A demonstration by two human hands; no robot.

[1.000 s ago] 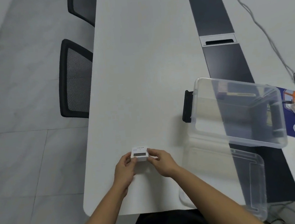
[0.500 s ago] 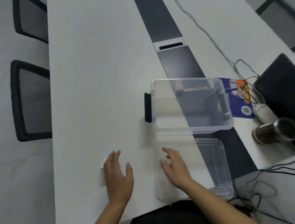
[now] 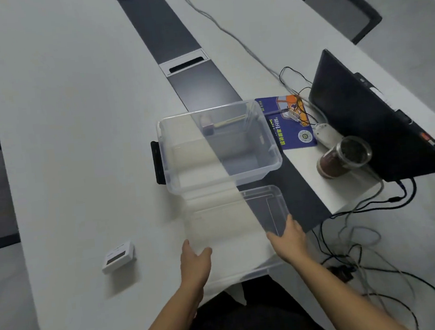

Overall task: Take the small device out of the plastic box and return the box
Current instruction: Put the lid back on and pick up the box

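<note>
The small white device (image 3: 118,256) with a dark screen lies alone on the white table, left of my hands. The clear plastic box (image 3: 218,146) stands open further back, with a black handle (image 3: 157,163) on its left side. Its clear lid (image 3: 236,226) lies flat at the table's near edge. My left hand (image 3: 195,263) rests at the lid's near left corner, thumb on top. My right hand (image 3: 288,239) touches the lid's right edge with fingers spread. Whether either hand grips the lid is unclear.
A dark strip (image 3: 174,45) runs down the table's middle. To the right are a blue leaflet (image 3: 287,122), a glass jar (image 3: 342,158) with a brown drink, a black laptop (image 3: 370,122) and cables (image 3: 355,245). Mesh chairs stand at the far left and top right.
Both hands let go of the device, which now lies on the table. They moved right to the lid, the right hand reaching its right edge. The camera swung right.
</note>
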